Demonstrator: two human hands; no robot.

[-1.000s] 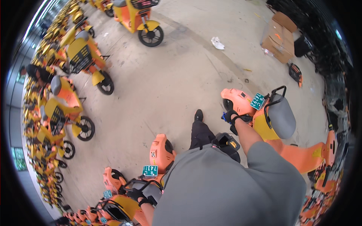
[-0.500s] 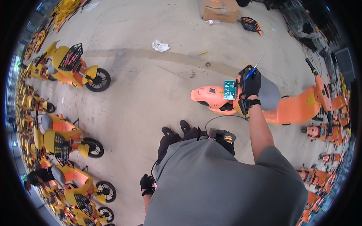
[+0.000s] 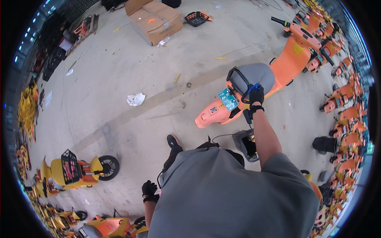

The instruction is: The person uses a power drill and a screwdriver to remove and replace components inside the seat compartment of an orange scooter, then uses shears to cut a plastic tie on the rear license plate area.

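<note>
My right hand (image 3: 256,95), in a black glove with a dark strap at the wrist, is closed on a blue-handled tool (image 3: 254,87). Its exact kind is hard to make out. The hand is at the black grab rail (image 3: 240,73) behind the grey seat (image 3: 258,77) of an orange scooter (image 3: 293,59); whether it also grips the rail is unclear. Below the rail is a green plate (image 3: 228,98) on the orange tail. Down at my left side hangs my left hand (image 3: 149,189), black-gloved, with fingers loosely bent, somewhat apart, and no object visible in them.
A dark open pouch (image 3: 246,146) is by my right hip. Ahead lie a cardboard box (image 3: 156,22), a black basket (image 3: 197,18) and crumpled white paper (image 3: 135,99). A yellow scooter (image 3: 65,170) stands left; rows of scooters line the right, near a black bucket (image 3: 324,144).
My view has turned left, so the scooter appears angled and the box has come further in. My right hand stays by the grab rail with the blue-handled tool. One shoe shows instead of two.
</note>
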